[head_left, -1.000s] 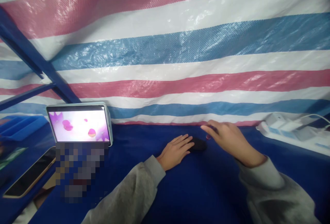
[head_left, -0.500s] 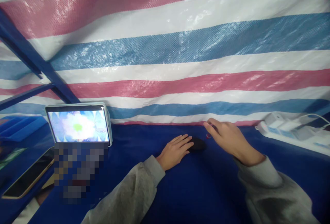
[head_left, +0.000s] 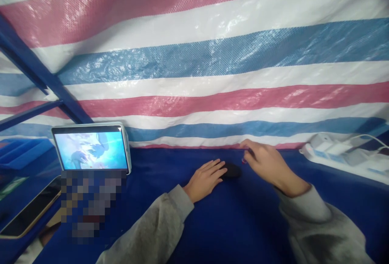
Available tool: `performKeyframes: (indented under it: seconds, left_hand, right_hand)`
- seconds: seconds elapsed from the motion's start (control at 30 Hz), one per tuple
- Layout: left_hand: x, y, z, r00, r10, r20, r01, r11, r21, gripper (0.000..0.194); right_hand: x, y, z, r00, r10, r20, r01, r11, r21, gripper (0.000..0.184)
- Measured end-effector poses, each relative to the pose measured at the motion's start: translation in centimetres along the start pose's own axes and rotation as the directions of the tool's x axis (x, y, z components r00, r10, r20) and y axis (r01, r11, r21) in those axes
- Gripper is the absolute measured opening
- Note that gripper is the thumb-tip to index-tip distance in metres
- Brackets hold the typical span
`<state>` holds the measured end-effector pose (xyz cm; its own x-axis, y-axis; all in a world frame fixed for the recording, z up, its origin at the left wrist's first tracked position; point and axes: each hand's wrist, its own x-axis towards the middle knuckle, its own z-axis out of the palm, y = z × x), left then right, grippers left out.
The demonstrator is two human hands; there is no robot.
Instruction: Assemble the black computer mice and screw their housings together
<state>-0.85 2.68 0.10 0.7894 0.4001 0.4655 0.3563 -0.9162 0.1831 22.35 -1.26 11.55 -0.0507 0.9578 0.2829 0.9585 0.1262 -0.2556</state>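
Observation:
My left hand (head_left: 207,179) lies flat with its fingers stretched out. Their tips rest at the left edge of a low, black, rounded object (head_left: 232,171) on the blue tabletop (head_left: 225,223). To the right of that object, my right hand (head_left: 267,164) is raised a little, with thumb and fingers curled together. A small reddish-purple end (head_left: 244,160) shows below the fingertips; the rest of this little thing is hidden by the hand, so its kind cannot be made out.
A tablet (head_left: 91,150) playing a video leans upright at the left. Near it are a phone (head_left: 32,209), a blue compartment tray (head_left: 24,152) and part of another person's arm (head_left: 30,252). A white power strip (head_left: 340,160) with plugs sits right, before a striped sheet (head_left: 194,106).
The tablet's picture has changed. My right hand's fingers have shifted slightly around the small thing. My left hand stays in place, and the view has moved slightly.

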Motion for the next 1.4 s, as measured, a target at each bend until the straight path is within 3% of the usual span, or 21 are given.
performKeyframes:
  seconds: [0.17, 0.27, 0.47, 0.8, 0.93, 1.1, 1.27, 1.4]
  left_hand:
    - [-0.06, -0.09, 0.24, 1.000, 0.001, 0.011, -0.001, 1.000, 0.029, 0.035]
    - [-0.02, -0.07, 0.21, 1.000, 0.003, 0.004, -0.003, 1.000, 0.023, 0.036]
    - [0.07, 0.06, -0.06, 1.000, 0.013, -0.002, -0.013, 1.000, 0.024, 0.035]
    - [-0.02, -0.05, 0.19, 1.000, 0.015, 0.003, -0.015, 1.000, 0.021, 0.035]
    - [-0.01, -0.05, 0.14, 1.000, 0.016, 0.002, -0.017, 1.000, 0.025, 0.035]
    - [0.01, -0.05, 0.15, 1.000, 0.010, 0.001, -0.010, 1.000, 0.026, 0.035]
    - [0.04, -0.04, 0.23, 1.000, 0.016, 0.009, -0.016, 0.999, 0.042, 0.035]
    - [0.00, -0.11, 0.35, 1.000, 0.014, 0.001, -0.014, 0.999, 0.042, 0.035]
  right_hand:
    - [-0.04, 0.00, 0.02, 0.999, 0.024, -0.032, -0.026, 0.996, -0.084, 0.030]
    - [-0.06, 0.04, 0.01, 0.999, -0.001, -0.034, -0.001, 0.998, -0.069, 0.024]
    - [0.03, -0.01, -0.02, 0.999, 0.047, 0.021, -0.046, 0.996, -0.076, 0.030]
    - [0.14, 0.11, -0.05, 0.998, 0.051, 0.029, -0.048, 0.994, -0.095, 0.027]
    - [0.05, 0.01, -0.20, 0.999, 0.052, 0.015, -0.050, 0.994, -0.100, 0.035]
    - [0.02, -0.03, -0.09, 1.000, -0.025, -0.009, 0.025, 0.999, -0.046, 0.032]
    - [0.04, -0.10, -0.03, 1.000, 0.011, -0.017, -0.013, 0.991, -0.133, 0.034]
    - [0.00, -0.04, -0.20, 1.000, 0.003, 0.017, -0.002, 0.997, -0.078, 0.024]
